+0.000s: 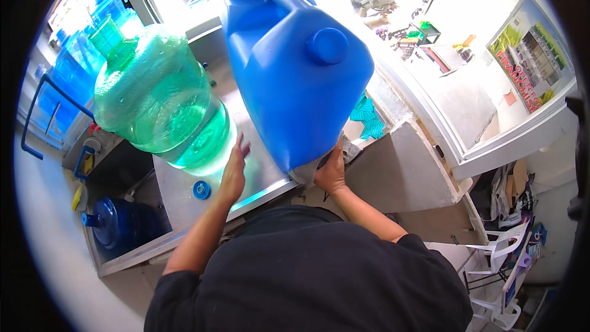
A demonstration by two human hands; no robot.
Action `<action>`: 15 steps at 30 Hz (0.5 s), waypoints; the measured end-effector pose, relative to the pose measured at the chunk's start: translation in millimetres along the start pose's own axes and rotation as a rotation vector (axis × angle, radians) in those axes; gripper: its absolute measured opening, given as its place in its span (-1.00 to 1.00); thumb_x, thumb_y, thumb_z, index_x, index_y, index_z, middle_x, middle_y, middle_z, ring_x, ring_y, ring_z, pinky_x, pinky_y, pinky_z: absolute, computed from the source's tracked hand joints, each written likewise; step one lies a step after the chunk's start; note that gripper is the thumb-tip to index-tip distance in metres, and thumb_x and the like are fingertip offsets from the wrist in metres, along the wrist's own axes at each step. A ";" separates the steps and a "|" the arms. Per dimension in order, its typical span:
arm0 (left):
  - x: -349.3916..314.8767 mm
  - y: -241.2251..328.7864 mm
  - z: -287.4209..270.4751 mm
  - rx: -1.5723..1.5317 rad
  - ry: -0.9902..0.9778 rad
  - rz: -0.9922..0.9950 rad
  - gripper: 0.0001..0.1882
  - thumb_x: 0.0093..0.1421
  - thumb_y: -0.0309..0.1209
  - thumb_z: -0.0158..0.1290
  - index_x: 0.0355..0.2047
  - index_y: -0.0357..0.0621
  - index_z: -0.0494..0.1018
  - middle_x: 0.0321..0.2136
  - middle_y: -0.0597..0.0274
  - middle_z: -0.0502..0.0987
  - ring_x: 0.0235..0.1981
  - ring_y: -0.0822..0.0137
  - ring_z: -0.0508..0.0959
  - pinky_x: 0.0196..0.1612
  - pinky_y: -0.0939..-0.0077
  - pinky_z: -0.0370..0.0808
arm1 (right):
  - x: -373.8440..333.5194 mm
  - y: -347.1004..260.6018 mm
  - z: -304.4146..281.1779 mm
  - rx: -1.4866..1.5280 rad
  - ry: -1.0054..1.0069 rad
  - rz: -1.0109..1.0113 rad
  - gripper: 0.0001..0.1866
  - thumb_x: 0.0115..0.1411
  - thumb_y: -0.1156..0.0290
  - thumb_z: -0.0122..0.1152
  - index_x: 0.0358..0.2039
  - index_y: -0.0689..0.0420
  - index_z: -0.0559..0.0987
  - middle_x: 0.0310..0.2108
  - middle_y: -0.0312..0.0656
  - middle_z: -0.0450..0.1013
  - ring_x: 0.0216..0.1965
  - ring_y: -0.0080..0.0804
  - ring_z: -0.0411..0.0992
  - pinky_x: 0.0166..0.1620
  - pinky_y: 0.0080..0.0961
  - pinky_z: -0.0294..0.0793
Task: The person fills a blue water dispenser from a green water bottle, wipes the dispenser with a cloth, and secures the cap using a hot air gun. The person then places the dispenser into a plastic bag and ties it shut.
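Over the counter (175,193), the left hand (233,171) is spreading its fingers beside a green bottle (163,92); at the front edge, the right hand (332,174) is gripping a cloth (304,174) against a blue jug (289,92). Capping is looking finished on the jug, not the bottle.

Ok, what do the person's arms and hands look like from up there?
The left hand and right hand are bare, without gloves. Both forearms are uncovered, below short black sleeves; no watch or bracelet shows.
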State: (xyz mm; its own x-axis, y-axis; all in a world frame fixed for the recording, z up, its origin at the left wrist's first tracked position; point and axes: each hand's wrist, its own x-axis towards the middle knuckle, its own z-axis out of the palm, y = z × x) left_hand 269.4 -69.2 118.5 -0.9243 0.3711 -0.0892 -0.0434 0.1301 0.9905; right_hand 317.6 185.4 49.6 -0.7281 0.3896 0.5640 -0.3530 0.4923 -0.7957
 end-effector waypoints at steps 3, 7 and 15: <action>-42.2 -6.4 -14.9 -0.109 -0.034 -0.119 -0.21 0.37 0.25 -0.54 0.44 0.08 -0.18 0.30 -0.17 0.20 0.33 -0.06 0.20 0.36 -0.01 -0.01 | 37.6 1.8 -11.1 0.312 0.080 0.033 -0.02 -0.03 0.03 0.47 0.26 0.28 0.19 0.15 0.08 0.27 0.11 -0.04 0.34 0.18 -0.22 0.31; -67.5 0.1 -34.1 -0.054 -0.028 -0.092 -0.24 0.40 0.19 -0.52 0.42 -0.03 -0.07 0.23 -0.12 0.31 0.26 0.03 0.31 0.34 0.09 0.08 | 154.0 -78.3 -32.7 0.179 0.239 -0.436 -0.35 0.15 0.22 0.34 0.16 0.30 0.35 0.06 0.02 0.42 0.07 -0.29 0.41 0.09 -0.35 0.39; -88.4 -7.4 -58.4 -0.075 -0.111 -0.048 -0.28 0.44 0.11 -0.48 0.34 -0.18 0.13 0.17 -0.11 0.38 0.19 0.08 0.38 0.28 0.17 0.21 | 278.1 -267.9 -46.6 -0.520 -0.615 0.089 -0.28 0.21 -0.23 0.03 -0.14 0.29 0.64 -0.29 0.05 0.60 -0.23 -0.15 0.58 -0.09 -0.37 0.49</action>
State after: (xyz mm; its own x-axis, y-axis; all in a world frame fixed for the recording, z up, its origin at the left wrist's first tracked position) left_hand 329.3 -156.7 125.1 -0.8728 0.4664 -0.1438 -0.1189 0.0826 0.9895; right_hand 237.0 198.1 429.9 -0.9868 0.0215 0.1604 -0.0699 0.8374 -0.5421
